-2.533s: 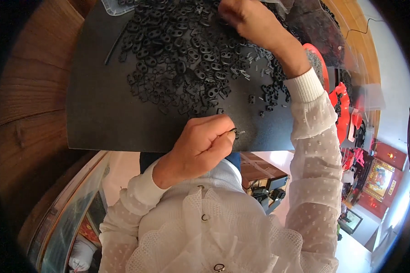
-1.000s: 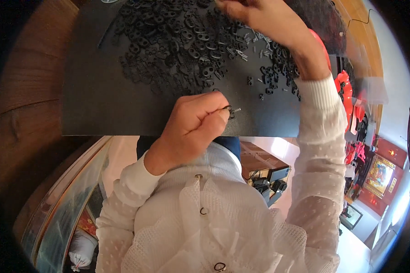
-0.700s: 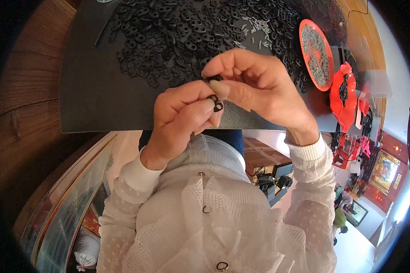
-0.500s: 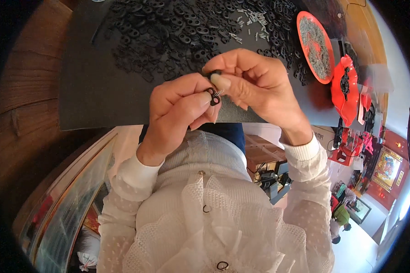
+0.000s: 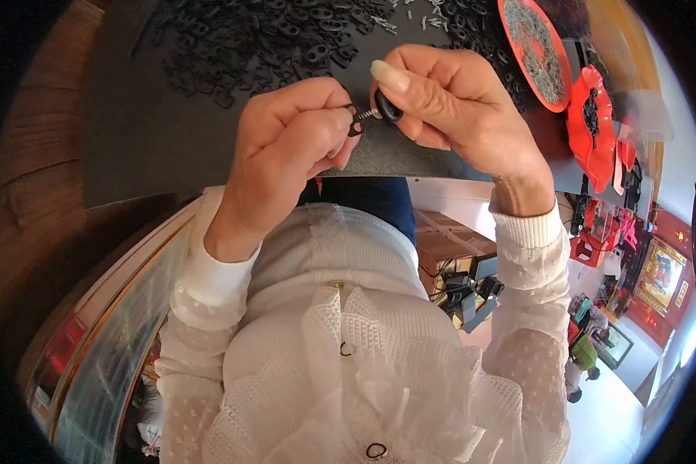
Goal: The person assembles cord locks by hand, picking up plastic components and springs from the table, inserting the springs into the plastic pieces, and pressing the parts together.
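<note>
My left hand [image 5: 280, 147] pinches a black plastic cord-lock plunger [image 5: 355, 127] between thumb and fingers, above the near edge of the dark table [image 5: 147, 166]. A small metal spring [image 5: 366, 114] sticks out of it sideways toward the right. Facing it, my right hand [image 5: 464, 104] grips a rounded black cord-lock shell [image 5: 389, 107] in curled fingers, its thumb raised off the part. The spring's right end meets the shell's opening; how deep it sits inside is hidden.
Beyond my hands lies a heap of black cord-lock parts [image 5: 263, 46] with several loose springs [image 5: 384, 25]. At the right stand a red plate [image 5: 562, 97] of springs and a wavy red dish [image 5: 593, 158] with black parts. Boxes [image 5: 448, 240] stand below the table; people [image 5: 584, 352] are farther off.
The plunger and shell have come into line, with the spring now spanning the gap between them. My right thumb has lifted from the shell. The table appears higher in the view.
</note>
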A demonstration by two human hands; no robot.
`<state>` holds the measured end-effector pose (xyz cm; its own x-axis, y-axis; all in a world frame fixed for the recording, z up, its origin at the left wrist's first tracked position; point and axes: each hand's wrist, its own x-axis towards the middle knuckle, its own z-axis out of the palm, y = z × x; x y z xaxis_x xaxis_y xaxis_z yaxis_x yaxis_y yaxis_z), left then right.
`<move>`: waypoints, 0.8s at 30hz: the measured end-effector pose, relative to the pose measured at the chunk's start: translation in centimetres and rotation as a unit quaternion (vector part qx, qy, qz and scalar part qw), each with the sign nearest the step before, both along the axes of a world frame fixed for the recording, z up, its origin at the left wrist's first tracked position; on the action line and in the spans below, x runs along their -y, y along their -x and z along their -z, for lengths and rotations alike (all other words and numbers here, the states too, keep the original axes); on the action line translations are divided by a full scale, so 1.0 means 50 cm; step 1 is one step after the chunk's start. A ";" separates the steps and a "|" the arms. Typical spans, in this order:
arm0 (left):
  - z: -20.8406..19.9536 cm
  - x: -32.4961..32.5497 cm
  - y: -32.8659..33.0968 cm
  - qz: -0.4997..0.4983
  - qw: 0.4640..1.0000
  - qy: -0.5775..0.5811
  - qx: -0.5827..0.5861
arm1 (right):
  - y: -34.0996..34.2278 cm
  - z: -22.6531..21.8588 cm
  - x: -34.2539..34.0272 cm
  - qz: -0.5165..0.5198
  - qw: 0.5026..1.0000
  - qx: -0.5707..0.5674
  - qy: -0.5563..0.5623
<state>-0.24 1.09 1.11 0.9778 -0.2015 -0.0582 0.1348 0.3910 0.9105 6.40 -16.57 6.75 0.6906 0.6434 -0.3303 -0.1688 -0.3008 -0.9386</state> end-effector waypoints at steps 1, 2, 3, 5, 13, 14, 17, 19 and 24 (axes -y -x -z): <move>-0.001 0.001 0.000 0.000 1.000 0.000 0.001 | 0.001 -0.002 0.000 -0.006 1.000 0.011 0.001; -0.002 0.000 0.001 0.004 1.000 -0.010 0.005 | 0.001 -0.003 0.001 -0.006 1.000 0.011 0.001; -0.003 -0.001 0.001 0.008 1.000 -0.021 0.010 | 0.001 -0.004 0.002 -0.016 0.999 0.028 0.003; -0.003 -0.002 -0.002 0.018 0.999 -0.023 0.013 | 0.002 -0.007 0.004 -0.026 0.999 0.044 0.005; -0.006 0.000 -0.001 0.019 0.998 -0.053 0.035 | 0.006 -0.012 0.006 -0.024 0.997 0.066 0.015; -0.007 0.001 -0.001 0.019 0.998 -0.058 0.034 | 0.007 -0.012 0.006 -0.024 0.997 0.066 0.015; -0.003 0.003 0.000 0.023 0.998 -0.054 0.036 | 0.009 -0.008 0.007 -0.017 0.996 0.086 0.025; -0.001 0.002 0.000 0.026 0.998 -0.044 0.038 | 0.009 -0.002 0.008 -0.038 0.992 0.116 0.012; 0.007 0.001 0.004 0.034 0.997 -0.063 0.036 | 0.011 0.003 0.002 -0.040 0.990 0.129 0.026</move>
